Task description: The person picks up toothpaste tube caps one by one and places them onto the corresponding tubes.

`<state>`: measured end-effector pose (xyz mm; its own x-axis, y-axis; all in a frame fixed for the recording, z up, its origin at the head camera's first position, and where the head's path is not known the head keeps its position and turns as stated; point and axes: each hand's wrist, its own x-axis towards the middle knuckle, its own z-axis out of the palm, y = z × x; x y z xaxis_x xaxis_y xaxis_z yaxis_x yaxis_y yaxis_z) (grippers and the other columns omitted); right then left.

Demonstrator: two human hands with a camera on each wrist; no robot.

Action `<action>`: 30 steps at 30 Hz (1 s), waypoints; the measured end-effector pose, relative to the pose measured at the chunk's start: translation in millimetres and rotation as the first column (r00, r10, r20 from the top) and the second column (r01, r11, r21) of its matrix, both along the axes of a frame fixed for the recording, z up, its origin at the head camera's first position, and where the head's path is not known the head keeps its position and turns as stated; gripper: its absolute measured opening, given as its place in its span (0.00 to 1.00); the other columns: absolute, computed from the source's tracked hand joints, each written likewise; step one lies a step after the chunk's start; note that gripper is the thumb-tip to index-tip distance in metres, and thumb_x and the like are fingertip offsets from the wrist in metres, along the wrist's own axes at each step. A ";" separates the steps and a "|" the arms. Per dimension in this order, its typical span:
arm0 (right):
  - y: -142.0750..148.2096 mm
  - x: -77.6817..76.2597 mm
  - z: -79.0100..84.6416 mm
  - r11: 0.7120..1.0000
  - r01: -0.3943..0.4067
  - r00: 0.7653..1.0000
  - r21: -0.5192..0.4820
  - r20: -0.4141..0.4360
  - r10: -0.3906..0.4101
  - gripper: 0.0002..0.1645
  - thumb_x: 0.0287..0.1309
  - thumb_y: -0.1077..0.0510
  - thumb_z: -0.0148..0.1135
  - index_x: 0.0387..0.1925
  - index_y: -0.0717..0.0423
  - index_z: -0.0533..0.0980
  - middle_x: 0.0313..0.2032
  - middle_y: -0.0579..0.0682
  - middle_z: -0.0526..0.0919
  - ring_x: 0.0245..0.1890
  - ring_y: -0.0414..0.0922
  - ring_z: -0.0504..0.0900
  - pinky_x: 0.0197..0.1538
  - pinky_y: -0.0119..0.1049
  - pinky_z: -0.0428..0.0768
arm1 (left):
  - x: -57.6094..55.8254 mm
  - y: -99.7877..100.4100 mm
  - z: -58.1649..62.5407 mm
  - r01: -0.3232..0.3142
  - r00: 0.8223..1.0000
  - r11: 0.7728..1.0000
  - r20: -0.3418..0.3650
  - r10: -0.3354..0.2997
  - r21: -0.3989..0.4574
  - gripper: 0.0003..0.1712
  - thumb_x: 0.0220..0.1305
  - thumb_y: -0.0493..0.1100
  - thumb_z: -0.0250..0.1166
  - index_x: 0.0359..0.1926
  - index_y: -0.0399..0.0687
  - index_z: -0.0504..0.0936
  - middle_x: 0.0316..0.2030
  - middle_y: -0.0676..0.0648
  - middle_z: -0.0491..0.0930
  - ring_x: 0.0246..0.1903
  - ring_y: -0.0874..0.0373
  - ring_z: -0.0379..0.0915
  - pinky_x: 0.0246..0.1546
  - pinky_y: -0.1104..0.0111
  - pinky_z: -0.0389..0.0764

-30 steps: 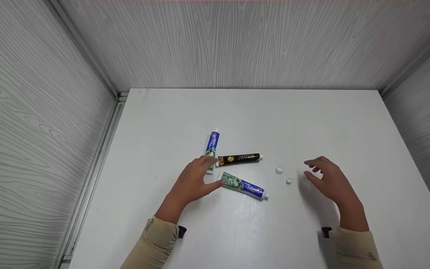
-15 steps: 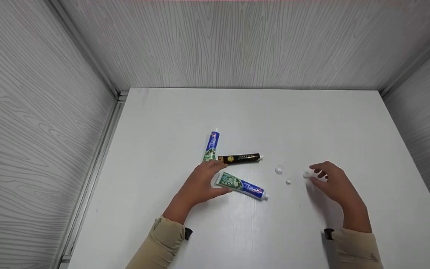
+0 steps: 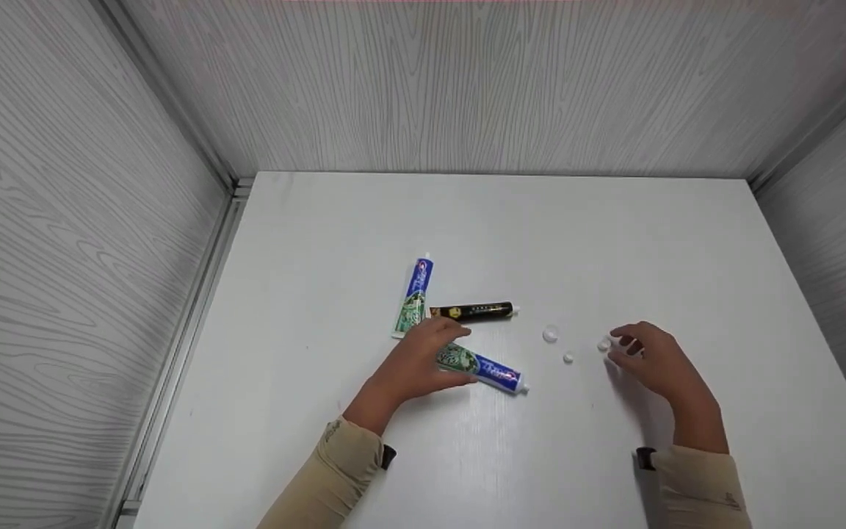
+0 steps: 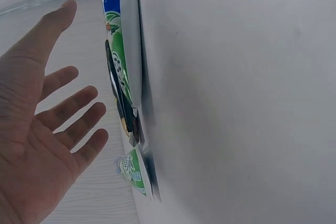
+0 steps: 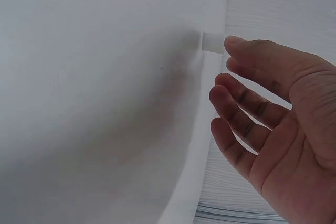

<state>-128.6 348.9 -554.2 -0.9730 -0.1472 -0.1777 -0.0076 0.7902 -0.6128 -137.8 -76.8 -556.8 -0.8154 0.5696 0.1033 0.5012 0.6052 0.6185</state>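
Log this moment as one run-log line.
left hand: over nearest tube, not touching | right hand: beside rightmost cap, contact unclear | black tube: lying flat

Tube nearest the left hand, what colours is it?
Mainly blue and green; the tube shows best in head view.

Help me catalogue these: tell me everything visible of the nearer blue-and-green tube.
This tube looks like soft plastic: leafy green half, blue half with illegible lettering, plain white back. It lies on the white table, its white nozzle pointing right and slightly toward the person, apparently uncapped. The left hand hovers over the green end, hiding part of it, thumb on the near side, fingers on the far; the left wrist view suggests no finger touches it.
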 end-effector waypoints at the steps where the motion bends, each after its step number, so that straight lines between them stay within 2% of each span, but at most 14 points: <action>1: 0.5 -0.3 -0.8 1.000 0.002 1.000 0.000 0.002 -0.002 0.24 0.70 0.59 0.67 0.64 0.63 0.79 0.53 0.63 0.83 0.53 0.59 0.82 0.50 0.49 0.81 | -0.6 1.9 -0.1 0.010 1.000 1.000 -0.003 -0.010 0.000 0.44 0.59 0.64 0.79 0.70 0.47 0.79 0.63 0.48 0.80 0.66 0.52 0.74 0.71 0.54 0.73; 7: 1.4 -2.3 -4.9 1.000 -0.001 1.000 -0.006 0.006 0.001 0.22 0.69 0.61 0.67 0.62 0.64 0.80 0.51 0.62 0.83 0.51 0.58 0.82 0.50 0.50 0.80 | -4.7 12.4 -5.2 0.060 0.998 0.998 -0.027 -0.061 -0.015 0.43 0.59 0.63 0.79 0.69 0.46 0.81 0.63 0.47 0.81 0.66 0.51 0.74 0.71 0.53 0.72; 13: -1.3 -5.8 -6.4 1.000 0.000 1.000 -0.005 0.013 0.000 0.20 0.68 0.61 0.69 0.59 0.63 0.81 0.48 0.60 0.84 0.49 0.56 0.82 0.48 0.47 0.80 | -6.9 20.1 -8.3 0.088 0.996 0.995 -0.017 -0.089 -0.048 0.42 0.59 0.63 0.79 0.68 0.47 0.82 0.61 0.47 0.82 0.64 0.50 0.75 0.70 0.54 0.72; 20: -3.7 -7.8 -6.9 1.000 0.001 1.000 0.005 0.023 -0.001 0.19 0.68 0.61 0.69 0.58 0.63 0.82 0.47 0.60 0.84 0.49 0.55 0.82 0.48 0.47 0.80 | -4.9 24.1 -11.5 0.098 0.995 0.992 -0.026 -0.100 -0.074 0.44 0.57 0.63 0.80 0.70 0.50 0.80 0.55 0.47 0.78 0.53 0.53 0.73 0.60 0.57 0.75; 30: -5.0 -11.9 -8.9 1.000 -0.009 1.000 0.001 0.019 0.009 0.17 0.67 0.61 0.69 0.56 0.62 0.82 0.46 0.58 0.84 0.48 0.54 0.81 0.47 0.45 0.80 | -5.4 35.2 -14.3 0.121 0.992 0.989 -0.027 -0.124 -0.089 0.41 0.57 0.62 0.81 0.68 0.51 0.82 0.54 0.48 0.79 0.53 0.55 0.73 0.60 0.59 0.76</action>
<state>-140.5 344.0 -563.1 -0.9680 -0.1559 -0.1965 -0.0032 0.7910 -0.6118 -143.1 -41.6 -571.1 -0.7360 0.6729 0.0745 0.5937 0.5887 0.5485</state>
